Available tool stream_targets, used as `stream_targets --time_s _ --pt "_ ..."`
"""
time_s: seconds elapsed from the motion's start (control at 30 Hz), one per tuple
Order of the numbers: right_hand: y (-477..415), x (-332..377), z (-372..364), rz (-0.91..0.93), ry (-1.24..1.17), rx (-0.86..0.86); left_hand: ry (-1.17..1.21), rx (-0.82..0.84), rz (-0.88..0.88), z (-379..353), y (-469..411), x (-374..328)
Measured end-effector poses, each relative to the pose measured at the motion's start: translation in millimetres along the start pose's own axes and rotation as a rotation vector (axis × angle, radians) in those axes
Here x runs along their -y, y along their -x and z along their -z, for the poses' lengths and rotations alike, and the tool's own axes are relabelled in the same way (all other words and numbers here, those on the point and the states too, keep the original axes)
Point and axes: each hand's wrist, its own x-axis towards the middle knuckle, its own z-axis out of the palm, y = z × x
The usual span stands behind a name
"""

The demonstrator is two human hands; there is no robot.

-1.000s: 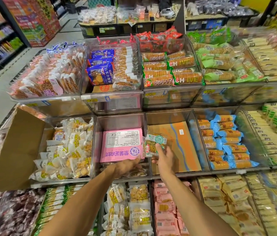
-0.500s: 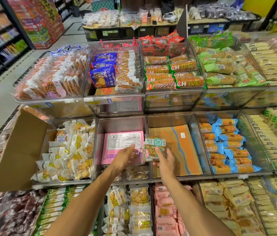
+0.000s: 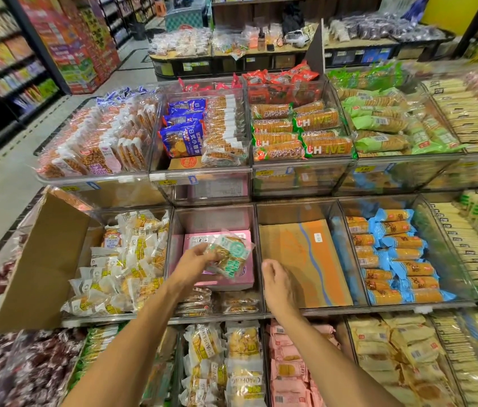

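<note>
A small clear snack pack with green print [image 3: 229,255] is held by my left hand [image 3: 193,267] over the pink box [image 3: 245,279] that lies in a clear bin [image 3: 212,220] of the middle shelf row. My right hand [image 3: 278,284] hovers at the bin divider just right of the pack, fingers loosely curled, holding nothing. A few more clear packs [image 3: 217,302] lie at the front of that bin under the box.
The bin to the right holds a flat orange cardboard box [image 3: 302,259]. To the left, a bin of white-wrapped biscuits [image 3: 120,265] has an open brown cardboard flap [image 3: 43,259] beside it. Blue-wrapped rolls [image 3: 393,254] fill the bin further right. Stocked bins lie above and below.
The snack pack passed from my right hand to my left hand and moved left over the pink box. My right hand let go and dropped back.
</note>
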Motion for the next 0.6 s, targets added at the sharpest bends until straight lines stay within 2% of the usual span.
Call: stream_targets --time_s 0.07,0.13,0.23,0.3,0.47,0.6 --pt "-3.9 0.1 1.7 0.029 0.2 0.049 -0.143 -0.008 -0.063 17.8 2.0 3.9" --pt "-5.2 -0.2 1.6 0.047 0.292 0.092 -0.307 0.019 -0.106 24.2 2.0 10.7" --pt "-5.6 -4.7 -2.2 0.059 0.307 0.072 -0.645 0.102 -0.21 19.1 -6.5 24.7" --pt "-6.3 -5.4 -2.8 0.034 0.27 0.061 -0.78 0.165 -0.229 9.7 -11.6 33.5" --pt "-6.2 -2.9 -1.6 0.044 0.296 0.054 -0.932 0.164 -0.318 -7.8 -18.6 37.2" --pt "-6.2 -3.2 -0.7 0.054 0.31 0.051 -0.957 0.194 -0.275 -7.4 -26.4 33.7"
